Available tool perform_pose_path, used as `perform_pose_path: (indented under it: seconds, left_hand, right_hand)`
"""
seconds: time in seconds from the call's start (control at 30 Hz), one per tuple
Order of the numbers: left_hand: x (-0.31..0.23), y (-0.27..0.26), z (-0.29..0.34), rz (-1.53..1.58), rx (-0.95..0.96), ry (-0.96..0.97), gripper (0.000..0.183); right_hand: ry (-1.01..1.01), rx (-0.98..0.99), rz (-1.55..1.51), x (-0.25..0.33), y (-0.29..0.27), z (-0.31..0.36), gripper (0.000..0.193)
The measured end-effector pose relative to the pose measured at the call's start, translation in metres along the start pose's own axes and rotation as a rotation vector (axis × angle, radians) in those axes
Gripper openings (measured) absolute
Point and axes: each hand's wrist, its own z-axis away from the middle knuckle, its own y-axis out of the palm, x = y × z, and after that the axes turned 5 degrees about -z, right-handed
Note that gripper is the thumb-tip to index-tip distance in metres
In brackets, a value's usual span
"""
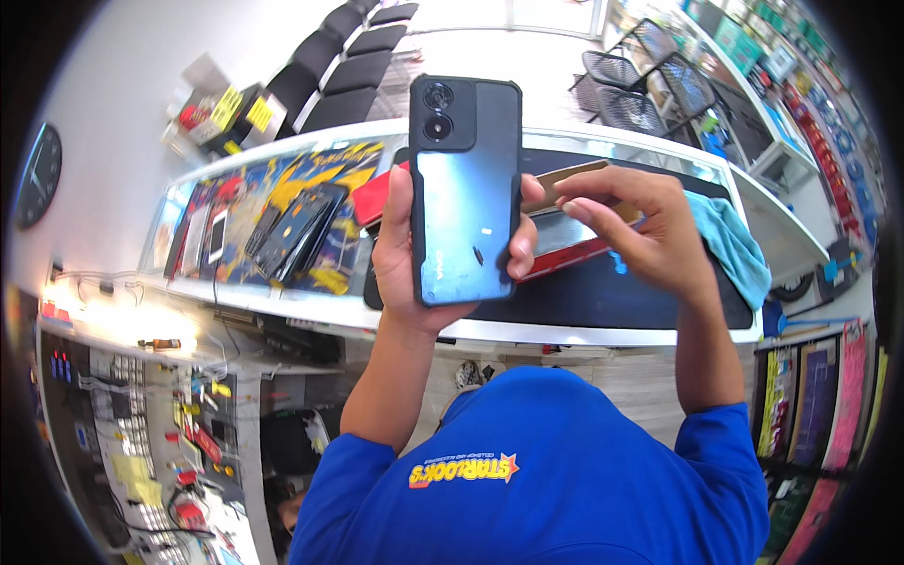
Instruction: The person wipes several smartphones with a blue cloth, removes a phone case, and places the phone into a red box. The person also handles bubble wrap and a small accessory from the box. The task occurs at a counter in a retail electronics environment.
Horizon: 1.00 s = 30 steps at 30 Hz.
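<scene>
My left hand grips a smartphone upright above the counter, its shiny blue-grey back toward me. The phone has a dark-edged case and two round camera lenses at the top left; a small dark mark shows low on its back. To the right of the phone, my right hand is raised with thumb and forefinger pinched close together. Whatever lies between those fingertips, if anything, is too small to make out. Beneath and behind the hands, an opened red box with brown cardboard inside rests on a dark mat.
A teal cloth lies at the mat's right end. Several dark phones or phone parts and a white phone sit to the left on the glass counter. Beyond it stand black chairs; a cluttered lit workbench is at lower left.
</scene>
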Motion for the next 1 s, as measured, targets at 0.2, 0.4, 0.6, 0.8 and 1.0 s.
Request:
perform_pose_path:
  seconds: [0.2, 0.4, 0.6, 0.8, 1.0]
  left_hand:
    - [0.092, 0.043, -0.054, -0.898, -0.216, 0.007, 0.081]
    - [0.186, 0.018, -0.095, -1.604, 0.005, -0.062, 0.084]
    - [0.231, -0.013, -0.113, -1.273, -0.075, -0.255, 0.048]
    - [0.255, -0.014, -0.119, -1.275, -0.016, -0.264, 0.049]
    - [0.265, -0.009, -0.123, -1.474, -0.087, -0.072, 0.058]
  right_hand:
    - [-0.043, -0.231, -0.531, -0.032, -0.021, 0.062, 0.060]
    - [0.267, -0.709, -0.828, -0.082, -0.044, 0.126, 0.048]
    - [0.376, -0.756, -0.989, -0.107, -0.070, 0.175, 0.045]
    - [0.363, -0.722, -0.904, -0.117, -0.096, 0.196, 0.042]
    - [0.376, -0.599, -0.846, -0.124, -0.113, 0.198, 0.041]
